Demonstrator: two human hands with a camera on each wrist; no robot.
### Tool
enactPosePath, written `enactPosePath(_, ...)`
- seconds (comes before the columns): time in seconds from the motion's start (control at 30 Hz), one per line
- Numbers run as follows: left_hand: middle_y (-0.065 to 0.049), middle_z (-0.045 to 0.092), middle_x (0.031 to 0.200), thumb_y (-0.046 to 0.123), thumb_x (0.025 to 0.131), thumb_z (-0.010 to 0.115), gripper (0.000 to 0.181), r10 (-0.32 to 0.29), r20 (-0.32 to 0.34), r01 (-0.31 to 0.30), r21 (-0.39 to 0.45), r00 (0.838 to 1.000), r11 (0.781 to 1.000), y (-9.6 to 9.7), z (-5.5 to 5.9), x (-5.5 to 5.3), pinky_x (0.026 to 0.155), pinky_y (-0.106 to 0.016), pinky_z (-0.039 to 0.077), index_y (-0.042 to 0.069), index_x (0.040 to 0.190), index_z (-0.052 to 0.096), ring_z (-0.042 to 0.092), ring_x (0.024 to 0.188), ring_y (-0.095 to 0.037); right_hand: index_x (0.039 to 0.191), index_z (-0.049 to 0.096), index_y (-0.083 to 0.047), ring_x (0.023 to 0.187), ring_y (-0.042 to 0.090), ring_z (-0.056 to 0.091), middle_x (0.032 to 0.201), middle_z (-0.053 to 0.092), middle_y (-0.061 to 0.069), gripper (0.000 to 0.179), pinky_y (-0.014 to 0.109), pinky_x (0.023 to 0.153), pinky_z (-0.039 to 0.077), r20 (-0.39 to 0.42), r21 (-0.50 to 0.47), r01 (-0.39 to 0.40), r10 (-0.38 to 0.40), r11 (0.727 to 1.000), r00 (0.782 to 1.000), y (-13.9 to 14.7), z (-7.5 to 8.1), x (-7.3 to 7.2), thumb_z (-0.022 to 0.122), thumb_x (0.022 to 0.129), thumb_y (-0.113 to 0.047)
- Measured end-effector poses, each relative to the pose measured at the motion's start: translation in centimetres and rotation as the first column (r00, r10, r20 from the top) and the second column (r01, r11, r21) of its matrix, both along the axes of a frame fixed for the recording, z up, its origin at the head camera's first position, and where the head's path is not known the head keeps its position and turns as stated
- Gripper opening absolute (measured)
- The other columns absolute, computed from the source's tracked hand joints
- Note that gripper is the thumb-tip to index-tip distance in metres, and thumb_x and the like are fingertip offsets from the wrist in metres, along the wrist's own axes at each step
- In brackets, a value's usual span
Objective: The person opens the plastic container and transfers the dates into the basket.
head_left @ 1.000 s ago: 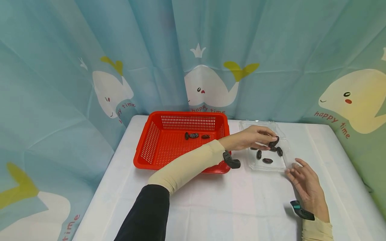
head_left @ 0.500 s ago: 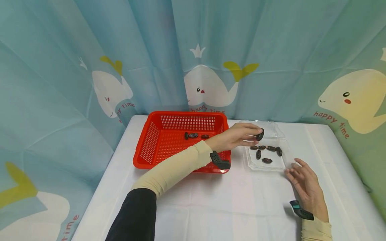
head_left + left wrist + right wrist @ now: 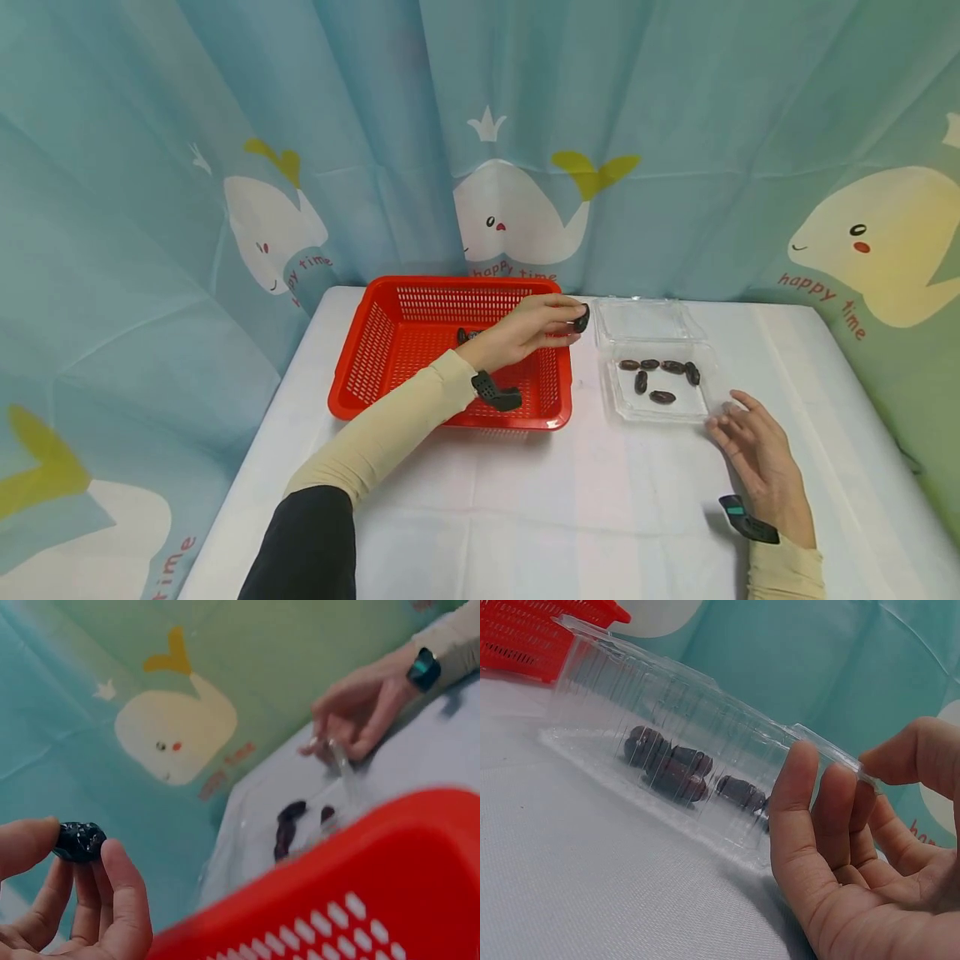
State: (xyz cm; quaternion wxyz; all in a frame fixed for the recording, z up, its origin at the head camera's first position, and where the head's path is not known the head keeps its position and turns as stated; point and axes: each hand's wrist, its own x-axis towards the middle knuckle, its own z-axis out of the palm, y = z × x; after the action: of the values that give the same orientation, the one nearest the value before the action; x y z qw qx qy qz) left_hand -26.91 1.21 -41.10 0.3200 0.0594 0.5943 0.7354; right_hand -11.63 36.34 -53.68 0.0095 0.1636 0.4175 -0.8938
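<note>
My left hand (image 3: pixel 517 332) pinches a dark, wrinkled date (image 3: pixel 582 318) between thumb and fingertips, above the right rim of the red basket (image 3: pixel 352 367). Closer up, the left wrist view shows the date (image 3: pixel 79 841) glossy and nearly black. My right hand (image 3: pixel 761 462) grips the near right corner of a clear plastic box (image 3: pixel 667 417), thumb on the rim and fingers against the outer wall. Several dates (image 3: pixel 676 778) lie spread over the box's floor. Inside the basket, a date (image 3: pixel 462 336) shows beside my left forearm, which hides the area to its right.
The box's clear lid (image 3: pixel 645 319) is folded back toward the curtain (image 3: pixel 675 167) printed with whales. Basket and box stand side by side on a white cloth-covered table (image 3: pixel 562 517), with a narrow gap between them.
Holding the date, my left hand has moved left from over the clear box to the basket's right rim. My right hand has stayed at the box's corner.
</note>
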Motion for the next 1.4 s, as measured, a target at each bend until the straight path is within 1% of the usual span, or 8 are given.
enactPosePath(0.23, -0.001, 0.067, 0.111, 0.010, 0.104, 0.064, 0.033, 0.103, 0.018, -0.102, -0.043, 0.995, 0.994, -3.7, -0.5, -0.4, 0.108, -0.040, 0.055, 0.001, 0.135, 0.065, 0.067, 0.101, -0.017, 0.127, 0.065, -0.020, 0.087, 0.011, 0.067, 0.099, 0.064, -0.001, 0.031, 0.027, 0.084, 0.062, -0.003, -0.003, 0.008, -0.008, 1.000, 1.000, 0.1, 0.0, -0.2, 0.050, 0.107, -0.003)
enactPosePath(0.47, -0.004, 0.064, 0.120, 0.011, 0.103, 0.065, 0.036, 0.225, 0.025, -0.221, -0.109, 0.974, 0.969, -6.8, -1.6, -1.8, 0.114, -0.048, 0.049, 0.001, 0.137, 0.063, 0.063, 0.107, -0.019, 0.130, 0.064, -0.021, 0.088, 0.011, 0.067, 0.102, 0.063, -0.001, 0.033, 0.027, 0.084, 0.062, -0.009, 0.003, 0.000, 0.000, 1.000, 1.000, 0.3, -0.2, -0.1, 0.050, 0.107, -0.002)
enactPosePath(0.67, -0.002, 0.062, 0.116, 0.011, 0.104, 0.064, 0.040, 0.272, 0.046, -0.264, -0.133, 0.961, 0.955, -9.9, -2.6, -2.6, 0.114, -0.045, 0.049, -0.001, 0.141, 0.061, 0.064, 0.102, -0.016, 0.130, 0.064, -0.019, 0.088, 0.012, 0.067, 0.101, 0.064, 0.000, 0.033, 0.028, 0.083, 0.063, -0.040, -0.025, -0.009, 0.008, 1.000, 0.999, 0.2, -0.2, -0.2, 0.048, 0.107, -0.001)
enactPosePath(0.8, -0.003, 0.062, 0.118, 0.011, 0.105, 0.061, 0.041, 0.275, 0.055, -0.261, -0.180, 0.960, 0.948, -11.9, -3.6, -2.9, 0.114, -0.045, 0.048, -0.001, 0.144, 0.059, 0.063, 0.102, -0.017, 0.130, 0.064, -0.019, 0.088, 0.012, 0.068, 0.102, 0.064, 0.000, 0.032, 0.027, 0.083, 0.063, -0.037, -0.020, -0.013, 0.012, 1.000, 0.999, 0.2, -0.2, -0.2, 0.049, 0.107, -0.002)
enactPosePath(0.93, -0.007, 0.061, 0.124, 0.011, 0.106, 0.060, 0.039, 0.227, 0.006, -0.215, -0.296, 0.974, 0.930, -13.6, -4.4, -3.3, 0.112, -0.045, 0.050, -0.002, 0.142, 0.060, 0.065, 0.105, -0.017, 0.131, 0.063, -0.019, 0.088, 0.011, 0.067, 0.103, 0.063, 0.000, 0.032, 0.027, 0.084, 0.063, -0.028, -0.013, -0.011, 0.010, 1.000, 1.000, 0.1, -0.2, -0.1, 0.050, 0.107, -0.002)
enactPosePath(1.07, -0.009, 0.062, 0.123, 0.012, 0.104, 0.062, 0.038, 0.227, -0.029, -0.221, -0.384, 0.973, 0.897, -14.8, -5.0, -3.7, 0.109, -0.045, 0.053, -0.004, 0.139, 0.062, 0.066, 0.100, -0.016, 0.131, 0.063, -0.019, 0.088, 0.011, 0.066, 0.104, 0.062, 0.000, 0.033, 0.028, 0.084, 0.063, -0.025, -0.013, -0.005, 0.004, 1.000, 1.000, 0.1, -0.2, -0.1, 0.050, 0.107, -0.002)
enactPosePath(1.27, -0.005, 0.062, 0.107, 0.012, 0.102, 0.065, 0.032, 0.244, -0.049, -0.237, -0.478, 0.969, 0.846, -16.0, -5.6, -4.4, 0.105, -0.043, 0.056, -0.005, 0.129, 0.066, 0.065, 0.086, -0.015, 0.131, 0.063, -0.019, 0.088, 0.012, 0.066, 0.103, 0.062, 0.000, 0.033, 0.028, 0.083, 0.063, -0.020, -0.026, 0.003, -0.004, 1.000, 1.000, 0.1, -0.2, -0.1, 0.050, 0.107, -0.002)
enactPosePath(1.4, -0.004, 0.061, 0.099, 0.012, 0.101, 0.066, 0.026, 0.223, -0.066, -0.223, -0.534, 0.973, 0.815, -16.6, -5.9, -4.5, 0.095, -0.037, 0.061, -0.005, 0.121, 0.068, 0.062, 0.079, -0.015, 0.131, 0.064, -0.018, 0.087, 0.012, 0.067, 0.103, 0.063, 0.000, 0.033, 0.028, 0.082, 0.063, -0.020, -0.026, 0.007, -0.008, 1.000, 1.000, 0.0, -0.3, -0.2, 0.050, 0.106, -0.001)
